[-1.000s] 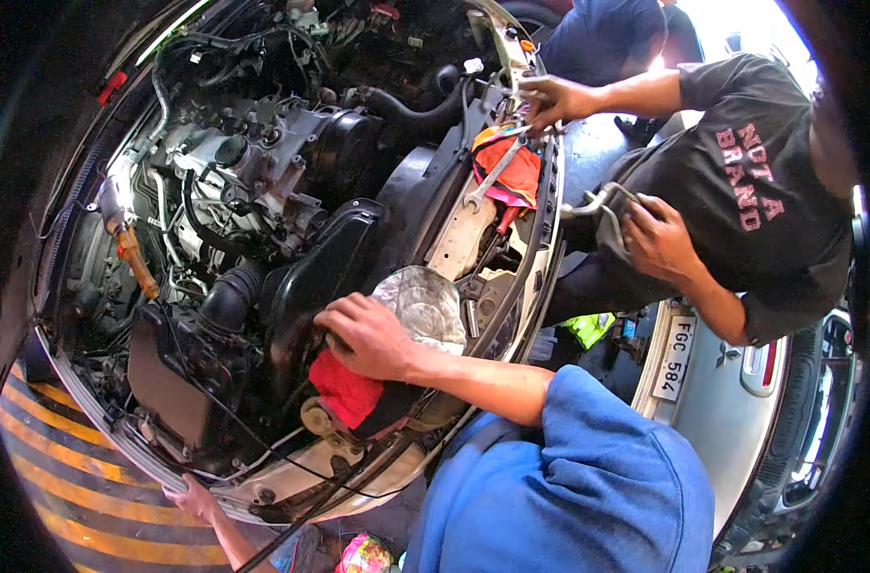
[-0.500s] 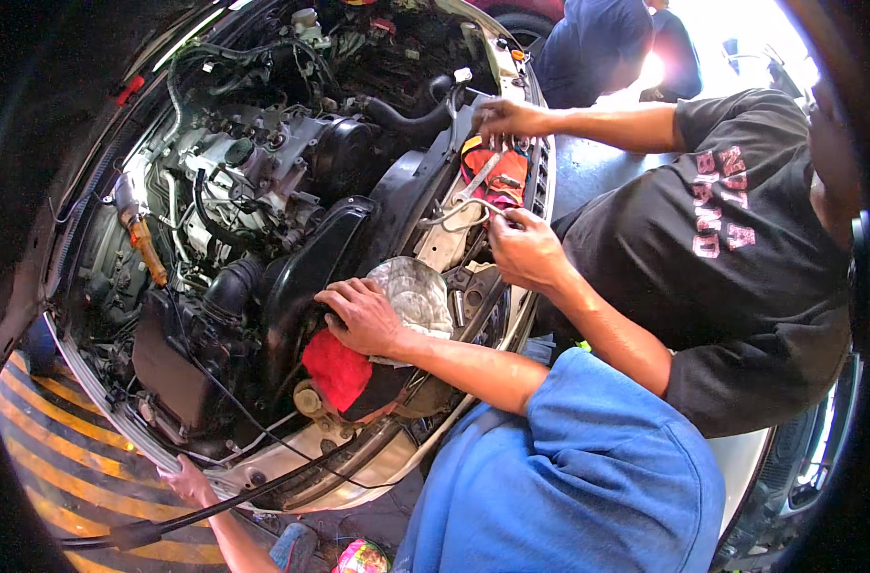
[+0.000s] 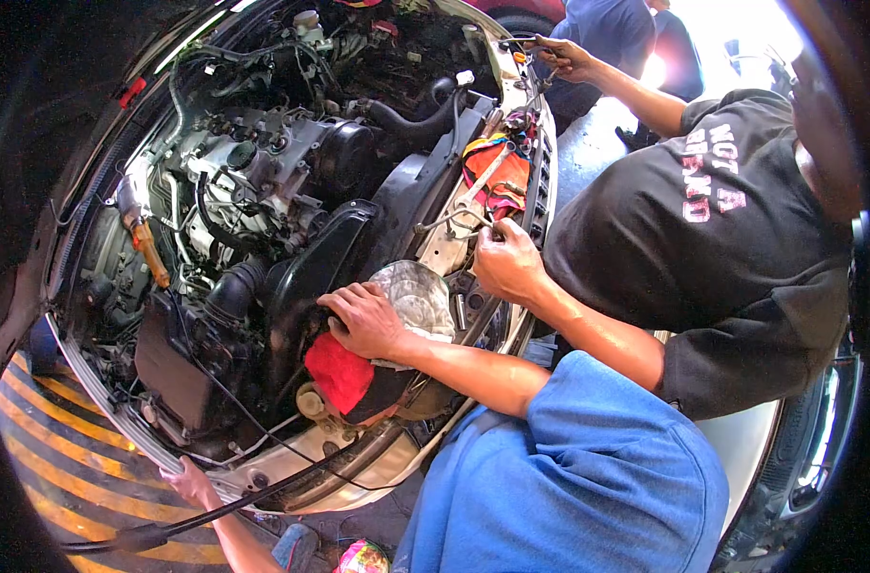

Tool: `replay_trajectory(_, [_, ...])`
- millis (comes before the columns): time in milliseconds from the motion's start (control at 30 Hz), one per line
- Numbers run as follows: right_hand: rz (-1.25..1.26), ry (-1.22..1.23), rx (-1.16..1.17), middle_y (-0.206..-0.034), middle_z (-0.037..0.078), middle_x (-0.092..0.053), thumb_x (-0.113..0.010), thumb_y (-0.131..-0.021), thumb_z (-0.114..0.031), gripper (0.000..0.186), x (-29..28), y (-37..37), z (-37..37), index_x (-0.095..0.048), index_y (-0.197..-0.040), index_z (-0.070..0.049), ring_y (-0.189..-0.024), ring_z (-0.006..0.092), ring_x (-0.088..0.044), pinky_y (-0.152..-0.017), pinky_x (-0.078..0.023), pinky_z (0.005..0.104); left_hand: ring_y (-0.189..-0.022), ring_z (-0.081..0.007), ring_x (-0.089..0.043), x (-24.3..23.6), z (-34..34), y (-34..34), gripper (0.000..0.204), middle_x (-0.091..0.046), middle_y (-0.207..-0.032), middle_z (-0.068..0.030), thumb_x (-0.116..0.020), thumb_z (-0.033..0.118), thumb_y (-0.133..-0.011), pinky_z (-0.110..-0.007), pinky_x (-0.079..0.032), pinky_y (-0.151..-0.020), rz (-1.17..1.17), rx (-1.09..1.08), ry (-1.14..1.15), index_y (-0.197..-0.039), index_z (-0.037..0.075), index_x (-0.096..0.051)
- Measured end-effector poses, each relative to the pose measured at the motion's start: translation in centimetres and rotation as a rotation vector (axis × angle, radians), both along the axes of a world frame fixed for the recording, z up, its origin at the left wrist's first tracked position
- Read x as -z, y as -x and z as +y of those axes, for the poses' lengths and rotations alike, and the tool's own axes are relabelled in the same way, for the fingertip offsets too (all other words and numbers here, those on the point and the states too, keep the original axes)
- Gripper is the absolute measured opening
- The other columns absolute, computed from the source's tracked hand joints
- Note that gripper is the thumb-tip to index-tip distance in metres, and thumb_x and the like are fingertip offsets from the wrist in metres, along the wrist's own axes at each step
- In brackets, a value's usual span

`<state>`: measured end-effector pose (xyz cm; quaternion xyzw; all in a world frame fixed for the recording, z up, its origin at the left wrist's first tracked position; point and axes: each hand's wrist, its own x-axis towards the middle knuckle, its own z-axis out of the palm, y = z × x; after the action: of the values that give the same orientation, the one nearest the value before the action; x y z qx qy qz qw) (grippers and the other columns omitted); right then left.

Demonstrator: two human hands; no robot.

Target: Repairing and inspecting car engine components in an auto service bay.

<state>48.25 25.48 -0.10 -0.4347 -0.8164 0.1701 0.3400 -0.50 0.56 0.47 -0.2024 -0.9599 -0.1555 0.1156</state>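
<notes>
My right hand point(image 3: 363, 320) rests with its fingers spread across a grey-white, stained cloth-like piece point(image 3: 416, 291) and the red cloth point(image 3: 339, 372) beside it, at the front of the engine bay. It grips nothing. At lower left, my left hand point(image 3: 193, 482) lies against the car's pale fender edge point(image 3: 229, 482), fingers stretched out and partly hidden. Across from my right hand, a co-worker's hand point(image 3: 506, 260) holds a bent metal rod-like tool point(image 3: 454, 218). That person's other hand point(image 3: 567, 59) is raised at the car's far corner with a thin dark tool.
The engine point(image 3: 253, 158) fills the open bay. A combination wrench point(image 3: 487, 174) lies on an orange cloth point(image 3: 504, 180), and a socket point(image 3: 461, 310) sits near the white piece. An orange-handled work lamp point(image 3: 148, 253) hangs at left; its black cable crosses the bay. Another person crouches beyond.
The co-worker's far hand has moved from above the orange cloth out to the car's far corner. Their near hand has shifted slightly left with the bent tool. My hands stay put.
</notes>
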Motion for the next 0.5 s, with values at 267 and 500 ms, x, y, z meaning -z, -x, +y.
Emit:
replay_trajectory(267, [-0.012, 0.058, 0.001, -0.118, 0.009, -0.068, -0.069, -0.088, -0.023, 0.043, 0.06, -0.04, 0.01, -0.062, -0.128, -0.011, -0.114, 0.0279, -0.063, -0.104, -0.042, 0.045, -0.119, -0.0449, -0.064, 0.14, -0.15, 0.06, 0.071, -0.063, -0.137, -0.0246, -0.068, 0.04, -0.094, -0.054, -0.05, -0.099, -0.023, 0.002, -0.008, -0.153, 0.01, -0.041])
replay_trajectory(500, [0.014, 0.053, -0.007, -0.12, 0.01, -0.067, -0.07, -0.087, -0.023, 0.049, 0.17, -0.17, -0.02, -0.058, -0.133, -0.009, -0.114, 0.0289, -0.062, -0.104, -0.042, 0.0455, -0.117, -0.0445, -0.065, 0.43, -0.09, 0.36, 0.071, -0.064, -0.135, -0.0241, -0.068, 0.04, -0.094, -0.054, -0.052, -0.097, 0.003, -0.022, 0.002, -0.152, 0.01, -0.042])
